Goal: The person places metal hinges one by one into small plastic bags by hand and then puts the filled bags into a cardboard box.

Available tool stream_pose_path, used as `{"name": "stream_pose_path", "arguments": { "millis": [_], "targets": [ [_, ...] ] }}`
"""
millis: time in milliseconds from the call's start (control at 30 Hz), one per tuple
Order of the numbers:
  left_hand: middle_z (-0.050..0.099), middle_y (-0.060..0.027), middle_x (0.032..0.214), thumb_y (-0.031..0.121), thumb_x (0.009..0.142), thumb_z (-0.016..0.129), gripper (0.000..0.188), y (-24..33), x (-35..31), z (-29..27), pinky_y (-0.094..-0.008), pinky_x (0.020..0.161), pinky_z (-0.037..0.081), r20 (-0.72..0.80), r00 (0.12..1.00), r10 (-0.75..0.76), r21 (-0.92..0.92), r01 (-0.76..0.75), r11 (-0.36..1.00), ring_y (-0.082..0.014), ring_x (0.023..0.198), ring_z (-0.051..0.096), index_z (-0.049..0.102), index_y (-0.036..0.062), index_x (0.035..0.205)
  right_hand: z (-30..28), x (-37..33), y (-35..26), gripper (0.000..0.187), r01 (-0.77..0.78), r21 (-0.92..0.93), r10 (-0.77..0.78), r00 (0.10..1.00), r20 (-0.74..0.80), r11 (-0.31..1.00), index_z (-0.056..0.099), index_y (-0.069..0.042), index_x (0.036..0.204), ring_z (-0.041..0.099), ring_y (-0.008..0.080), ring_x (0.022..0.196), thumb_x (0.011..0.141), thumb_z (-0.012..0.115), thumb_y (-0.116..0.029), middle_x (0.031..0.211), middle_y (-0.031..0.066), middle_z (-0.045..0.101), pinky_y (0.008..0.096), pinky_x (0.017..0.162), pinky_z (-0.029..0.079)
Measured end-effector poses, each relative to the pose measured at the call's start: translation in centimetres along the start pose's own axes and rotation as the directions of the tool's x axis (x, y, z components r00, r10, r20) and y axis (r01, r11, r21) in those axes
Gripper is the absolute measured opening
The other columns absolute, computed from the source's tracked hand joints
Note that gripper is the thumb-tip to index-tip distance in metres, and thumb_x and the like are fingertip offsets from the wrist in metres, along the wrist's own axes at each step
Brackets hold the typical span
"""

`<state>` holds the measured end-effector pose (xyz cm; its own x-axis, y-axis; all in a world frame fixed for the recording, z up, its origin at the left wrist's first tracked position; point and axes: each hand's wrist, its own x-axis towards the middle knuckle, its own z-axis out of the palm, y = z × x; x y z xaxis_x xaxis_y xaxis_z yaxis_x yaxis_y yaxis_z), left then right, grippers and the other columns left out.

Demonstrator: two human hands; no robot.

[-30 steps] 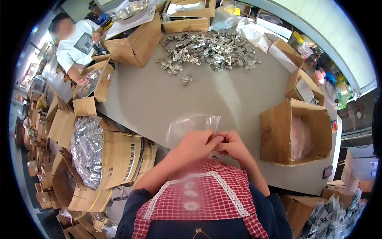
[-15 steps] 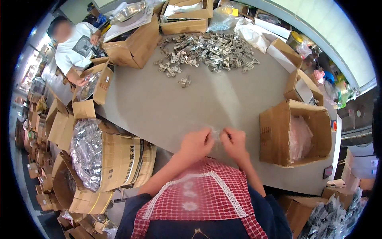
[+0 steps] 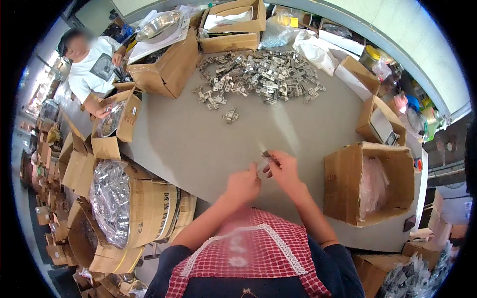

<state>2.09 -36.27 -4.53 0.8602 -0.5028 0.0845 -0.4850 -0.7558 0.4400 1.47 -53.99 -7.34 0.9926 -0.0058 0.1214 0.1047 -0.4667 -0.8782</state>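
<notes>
My left hand (image 3: 244,186) is closed, its thumb and finger pinching the edge of a small clear plastic bag (image 3: 261,166), which is hard to see against the table. Just right of it and slightly farther off, my right hand (image 3: 284,169) grips a metal hinge (image 3: 268,155) at the bag; how far the hinge is inside it I cannot tell. Toward the far side lies a heap of silvery metal hinges (image 3: 271,74). One loose hinge (image 3: 230,115) sits apart on the near side of that heap.
An open carton (image 3: 343,186) with thin clear plastic bags (image 3: 373,186) stands at my right on the grey table (image 3: 189,144). Left of the table, a carton (image 3: 149,213) holds bagged metal parts (image 3: 109,198). At the far left a person (image 3: 94,64) reaches into another box (image 3: 130,116).
Both hands held clear plastic close together before. Now my right hand has moved up and away with a hinge showing in it; my left has dropped slightly. The view has tilted a little.
</notes>
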Motion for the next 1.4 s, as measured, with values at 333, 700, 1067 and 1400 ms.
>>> {"name": "stream_pose_path", "arguments": {
  "millis": [333,700,1067,1400],
  "targets": [
    [0.065,-0.0154,0.071,0.019,0.091,0.053,0.014,-6.1,5.5,-0.9,-0.0462,0.053,0.049,-0.169,0.954,-0.249,0.096,0.267,0.959,-0.0362,0.060,0.063,0.049,0.0078,0.099,-11.4,16.9,13.0,0.055,-0.453,0.408,0.595,0.720,-0.358,0.793,0.052,0.004,0.115,0.062,0.0238,0.066,0.078,0.071,-0.032,0.088,0.0153,0.060,0.0386,0.062,0.056],
    [0.065,-0.0189,0.069,0.022,0.090,0.051,0.019,-7.2,4.6,1.0,-0.0498,0.056,0.050,-0.131,0.934,-0.331,0.073,0.342,0.937,-0.0395,0.061,0.063,0.051,0.0042,0.096,-6.7,13.4,13.4,0.023,-0.317,-0.734,-0.106,0.878,-0.466,0.600,0.058,-0.006,0.094,0.061,0.0362,0.077,0.079,0.064,-0.022,0.086,0.0122,0.064,0.0465,0.076,0.049],
    [0.065,-0.0183,0.077,0.025,0.085,0.056,0.022,-6.4,4.5,1.2,-0.0493,0.065,0.049,-0.003,0.905,-0.425,0.011,0.425,0.905,-0.0377,0.073,0.064,0.054,0.0050,0.094,-6.2,6.8,8.7,0.053,-0.519,-0.477,0.418,0.855,-0.308,0.710,0.047,-0.002,0.113,0.062,0.0395,0.090,0.082,0.070,-0.038,0.103,0.0208,0.060,0.0494,0.074,0.050],
    [0.064,-0.0190,0.076,0.021,0.085,0.055,0.020,-6.7,3.4,1.7,-0.0485,0.064,0.049,-0.045,0.904,-0.426,-0.005,0.426,0.905,-0.0381,0.074,0.064,0.052,0.0034,0.094,-6.7,4.7,9.8,0.030,-0.498,0.018,0.494,0.852,-0.173,0.867,0.061,0.002,0.090,0.063,0.0236,0.057,0.086,0.065,-0.028,0.066,0.0135,0.060,0.0363,0.050,0.048]
  ]
}}
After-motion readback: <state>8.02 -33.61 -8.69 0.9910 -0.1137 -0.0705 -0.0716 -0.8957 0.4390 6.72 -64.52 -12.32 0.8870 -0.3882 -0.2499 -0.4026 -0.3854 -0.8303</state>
